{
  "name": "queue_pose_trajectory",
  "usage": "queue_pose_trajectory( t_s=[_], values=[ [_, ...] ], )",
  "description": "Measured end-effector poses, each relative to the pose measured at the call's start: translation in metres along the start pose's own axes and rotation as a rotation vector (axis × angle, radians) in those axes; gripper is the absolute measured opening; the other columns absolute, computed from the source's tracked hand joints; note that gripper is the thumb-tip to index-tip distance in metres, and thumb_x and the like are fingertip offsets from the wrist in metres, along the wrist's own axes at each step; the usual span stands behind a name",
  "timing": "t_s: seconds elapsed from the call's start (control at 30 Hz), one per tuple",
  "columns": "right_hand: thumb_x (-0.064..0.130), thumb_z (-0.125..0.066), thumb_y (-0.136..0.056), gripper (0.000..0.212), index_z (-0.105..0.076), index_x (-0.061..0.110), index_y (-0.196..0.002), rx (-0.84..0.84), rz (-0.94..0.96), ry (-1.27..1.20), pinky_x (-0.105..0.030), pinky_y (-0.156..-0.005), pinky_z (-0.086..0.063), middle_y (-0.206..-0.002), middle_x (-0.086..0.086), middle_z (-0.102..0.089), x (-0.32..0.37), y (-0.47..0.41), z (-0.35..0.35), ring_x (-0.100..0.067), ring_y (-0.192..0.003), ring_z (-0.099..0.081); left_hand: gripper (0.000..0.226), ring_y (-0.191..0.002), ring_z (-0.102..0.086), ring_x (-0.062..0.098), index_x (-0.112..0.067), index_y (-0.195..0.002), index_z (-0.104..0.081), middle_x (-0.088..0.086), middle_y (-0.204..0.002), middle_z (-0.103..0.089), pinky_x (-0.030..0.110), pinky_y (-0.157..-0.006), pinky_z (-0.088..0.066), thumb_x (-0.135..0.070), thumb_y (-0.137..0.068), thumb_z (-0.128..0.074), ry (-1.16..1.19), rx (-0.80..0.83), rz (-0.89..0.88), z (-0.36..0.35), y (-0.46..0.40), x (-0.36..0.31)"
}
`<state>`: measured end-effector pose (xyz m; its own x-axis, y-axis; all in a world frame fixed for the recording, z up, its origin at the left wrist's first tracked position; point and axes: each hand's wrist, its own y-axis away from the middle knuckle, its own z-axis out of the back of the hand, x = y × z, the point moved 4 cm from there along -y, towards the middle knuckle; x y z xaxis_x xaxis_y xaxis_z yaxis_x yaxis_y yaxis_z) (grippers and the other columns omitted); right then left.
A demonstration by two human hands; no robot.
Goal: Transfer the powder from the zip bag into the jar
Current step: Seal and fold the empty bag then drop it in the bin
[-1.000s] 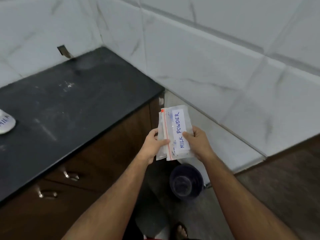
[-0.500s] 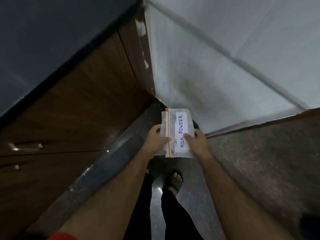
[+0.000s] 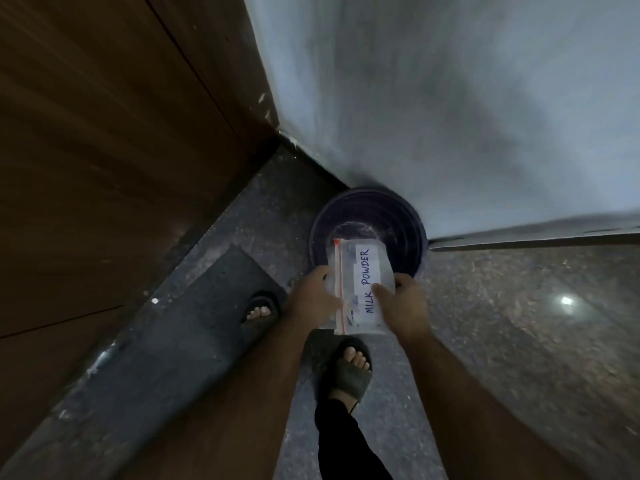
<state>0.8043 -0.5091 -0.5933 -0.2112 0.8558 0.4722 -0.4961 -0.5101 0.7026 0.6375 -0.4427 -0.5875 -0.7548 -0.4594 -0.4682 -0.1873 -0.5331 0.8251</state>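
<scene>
I hold the zip bag (image 3: 360, 285) marked "MILK POWDER" in both hands, near the middle of the frame. My left hand (image 3: 313, 299) pinches its left edge by the red zip strip, and my right hand (image 3: 403, 306) grips its right side with the thumb on the label. The bag looks flat and see-through. Just above it in the picture, a dark round bin (image 3: 367, 216) sits on the floor (image 3: 519, 323) against the white wall (image 3: 450, 116). My feet in dark sandals (image 3: 349, 368) show below.

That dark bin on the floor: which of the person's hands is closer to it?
Right, by a little. The right hand grips the zip bag with its fingers at the dark bin's near rim in this view; the left hand pinches the bag's other edge, slightly outside the rim.
</scene>
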Motion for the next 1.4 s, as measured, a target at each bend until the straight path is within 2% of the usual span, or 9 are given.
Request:
queue_pose_trajectory(
  t_s=[0.13,0.3,0.47,0.6,0.7,0.9,1.17,1.3,1.4],
  values=[
    [0.027,-0.065,-0.092,0.034,-0.06,0.01,-0.121,-0.034,0.024,0.063,-0.025,-0.064,-0.047,-0.106,-0.005,-0.07,-0.012,-0.062,-0.021,-0.012,-0.075,-0.06,0.048,-0.118,-0.056,0.026,-0.015,-0.133,-0.052,0.009,-0.13,-0.06,0.028,-0.089,-0.045,-0.011,-0.088,-0.068,-0.141,0.007,-0.071,-0.013,-0.062,-0.001],
    [0.024,-0.064,-0.094,0.043,-0.053,0.001,-0.13,-0.06,0.043,0.18,-0.034,-0.077,-0.048,-0.121,-0.019,-0.066,-0.024,-0.125,-0.038,-0.037,-0.105,-0.063,0.035,-0.116,-0.059,0.034,-0.001,-0.127,-0.059,0.02,-0.126,-0.062,0.045,-0.099,-0.049,-0.009,-0.093,-0.063,-0.367,0.054,-0.184,-0.038,-0.117,-0.01],
    [0.019,-0.062,-0.096,0.052,-0.044,0.001,-0.141,-0.011,0.081,0.318,-0.045,-0.095,-0.049,-0.135,-0.026,-0.053,-0.034,-0.139,-0.058,-0.043,-0.118,-0.055,0.023,-0.11,-0.06,0.032,-0.001,-0.117,-0.064,0.018,-0.12,-0.062,0.039,-0.093,-0.051,-0.006,-0.098,-0.052,-0.632,0.013,-0.274,-0.056,-0.134,-0.007],
    [0.011,-0.062,-0.094,0.047,-0.05,-0.002,-0.137,0.044,0.174,0.418,-0.048,-0.1,-0.045,-0.132,-0.025,-0.055,-0.03,-0.116,-0.057,-0.042,-0.12,-0.053,0.017,-0.103,-0.06,0.029,-0.001,-0.106,-0.067,0.018,-0.114,-0.061,0.04,-0.089,-0.05,-0.003,-0.097,-0.052,-0.616,0.038,-0.311,-0.054,-0.116,-0.004],
    [0.011,-0.063,-0.093,0.041,-0.055,-0.004,-0.13,0.056,0.223,0.454,-0.045,-0.102,-0.044,-0.131,-0.024,-0.056,-0.015,-0.085,-0.039,-0.039,-0.122,-0.051,0.018,-0.108,-0.06,0.033,-0.001,-0.108,-0.066,0.019,-0.12,-0.06,0.044,-0.088,-0.052,-0.01,-0.095,-0.057,-0.558,0.015,-0.33,-0.035,-0.082,-0.011],
    [0.027,-0.063,-0.094,0.045,-0.059,0.001,-0.13,0.133,0.356,0.592,-0.045,-0.104,-0.041,-0.131,-0.02,-0.058,0.049,-0.003,0.019,-0.037,-0.125,-0.048,0.051,-0.141,-0.039,0.03,-0.018,-0.145,-0.047,0.012,-0.158,-0.035,0.043,-0.113,-0.038,-0.027,-0.097,-0.059,-0.519,-0.033,-0.294,0.038,0.018,-0.041],
    [0.051,-0.054,-0.096,0.061,-0.05,0.011,-0.143,0.176,0.584,0.743,-0.046,-0.112,-0.036,-0.149,-0.015,-0.048,0.191,0.166,0.106,-0.034,-0.142,-0.036,0.067,-0.149,-0.026,0.025,-0.024,-0.156,-0.028,0.008,-0.164,-0.023,0.044,-0.118,-0.028,-0.042,-0.097,-0.055,-0.618,-0.22,-0.278,0.16,0.227,-0.11],
    [0.059,-0.047,-0.096,0.065,-0.046,0.016,-0.145,0.126,0.767,0.772,-0.047,-0.107,-0.041,-0.146,-0.012,-0.049,0.256,0.253,0.131,-0.034,-0.137,-0.039,0.069,-0.15,-0.024,0.026,-0.021,-0.157,-0.024,0.009,-0.164,-0.022,0.043,-0.12,-0.024,-0.046,-0.098,-0.051,-0.66,-0.362,-0.302,0.209,0.329,-0.122],
    [0.06,-0.046,-0.096,0.068,-0.043,0.016,-0.149,0.089,0.904,0.82,-0.047,-0.113,-0.034,-0.15,-0.014,-0.045,0.301,0.306,0.135,-0.035,-0.14,-0.035,0.069,-0.153,-0.015,0.023,-0.023,-0.157,-0.022,0.008,-0.165,-0.018,0.045,-0.123,-0.017,-0.047,-0.098,-0.05,-0.633,-0.466,-0.293,0.24,0.383,-0.116]
  ],
)
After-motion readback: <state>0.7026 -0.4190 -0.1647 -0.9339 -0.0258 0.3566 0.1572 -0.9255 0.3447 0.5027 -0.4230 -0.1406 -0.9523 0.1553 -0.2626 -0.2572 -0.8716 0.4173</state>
